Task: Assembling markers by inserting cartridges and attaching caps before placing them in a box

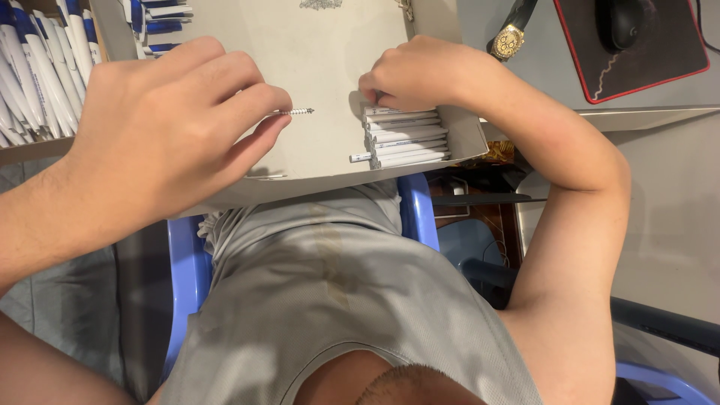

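My left hand [161, 131] hung over the left part of a shallow grey box [315, 60] that rested across my lap. Its grip was pressed together, thumb against forefinger, pinching a small metal spring [298, 112]. The spring stuck out to the right of my fingertips, roughly level, above the bare floor of the box and not touching it as far as I could tell.

My right hand [420, 73] lay at the right end of the box, knuckles up, fingers curled down onto the top of a row of white tubes [405, 137]. The tubes lay side by side against the box's right wall, stacked toward me; one stuck out a little to the left near the bottom of the row. Whether that grip pinched a tube or merely pressed on the row, I could not tell: the fingertips were hidden beneath the hand.

Spring and tubes were apart, with bare box floor between them.

At far left, a second box held white pens with blue ends [34, 75], packed close. More of them showed at the top, behind the grey box. On the tabletop [660, 195] at upper right lay a gold watch [508, 41] and a dark mouse [621, 22] on a red-edged pad [675, 60]. I sat on a blue chair [417, 210].
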